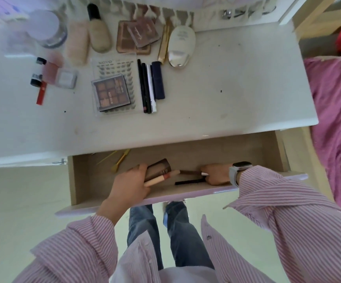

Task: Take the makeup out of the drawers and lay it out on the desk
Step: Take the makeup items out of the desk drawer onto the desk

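1. Both hands are down in the open drawer (pixel 79 180), which is pulled out from under the near edge of the desk (pixel 236 82).
2. The left hand (pixel 131 185) has its fingers curled round a brown compact (pixel 159 167) and a pinkish-beige stick (pixel 162 177), holding the two together.
3. The right hand (pixel 216 173) is curled round the ends of a brown-handled brush (pixel 190 172) and a thin black pencil (pixel 189 182); both still lie low against the drawer floor.
4. A yellow brush (pixel 121 160) and a thin yellow stick lie loose at the far left of the drawer, untouched.
5. Much makeup is already laid out on the far left half of the desk, including an eyeshadow palette (pixel 111 92) and a row of dark pencils (pixel 148 86); the right half is bare.
6. Risks, as I judge them: holding two things in each hand makes a weak grip, so the stick or pencil could slip free while being lifted over the drawer front. Rising hands could also knock the desk's near edge. Setting down among the crowded left items could scatter the pencils.
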The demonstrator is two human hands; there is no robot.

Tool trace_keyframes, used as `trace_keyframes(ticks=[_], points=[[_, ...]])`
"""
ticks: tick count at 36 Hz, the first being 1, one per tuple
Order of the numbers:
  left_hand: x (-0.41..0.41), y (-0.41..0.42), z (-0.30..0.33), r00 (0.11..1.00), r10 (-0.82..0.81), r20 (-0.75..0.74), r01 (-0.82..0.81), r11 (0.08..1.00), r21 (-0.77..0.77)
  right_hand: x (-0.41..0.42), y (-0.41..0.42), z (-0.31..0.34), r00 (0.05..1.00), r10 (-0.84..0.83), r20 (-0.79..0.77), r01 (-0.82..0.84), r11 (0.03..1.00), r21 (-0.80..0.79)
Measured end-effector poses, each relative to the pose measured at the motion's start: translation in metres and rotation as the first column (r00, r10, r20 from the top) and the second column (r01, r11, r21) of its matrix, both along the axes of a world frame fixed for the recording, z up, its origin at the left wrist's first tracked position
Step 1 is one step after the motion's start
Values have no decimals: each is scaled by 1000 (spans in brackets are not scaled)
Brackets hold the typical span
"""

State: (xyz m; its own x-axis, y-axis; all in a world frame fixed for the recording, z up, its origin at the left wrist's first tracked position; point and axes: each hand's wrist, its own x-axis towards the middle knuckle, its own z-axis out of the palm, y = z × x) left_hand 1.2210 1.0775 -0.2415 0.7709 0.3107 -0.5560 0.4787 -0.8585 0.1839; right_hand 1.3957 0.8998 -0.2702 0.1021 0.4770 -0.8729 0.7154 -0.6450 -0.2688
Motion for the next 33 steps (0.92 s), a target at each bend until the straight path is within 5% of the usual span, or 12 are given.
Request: trace_keyframes(ticks=[5, 12, 21, 24, 28, 33], points=[[-7, 6, 5, 999, 32, 6, -32, 999, 18, -3, 11, 9, 992, 126, 20, -126, 992, -8], [-14, 11, 20, 990, 135, 49, -135, 991, -4, -7, 12, 26, 996, 92, -11, -92, 996, 17], [3, 13, 61, 916, 352, 194, -326, 932, -158, 19, 5, 90, 965, -200, -172, 219, 971, 100], [27, 11, 74, 898, 383, 217, -339, 916, -213, 36, 5, 108, 843, -440, -310, 489, 866, 102], [74, 3, 84, 854, 460, 242, -379, 870, -316, 58, 10, 121, 527, -680, -511, 826, 551, 119], [135, -10, 77, 802, 536, 263, -429, 824, -369, 80, 39, 117, 373, -827, -422, 920, 270, 284]])
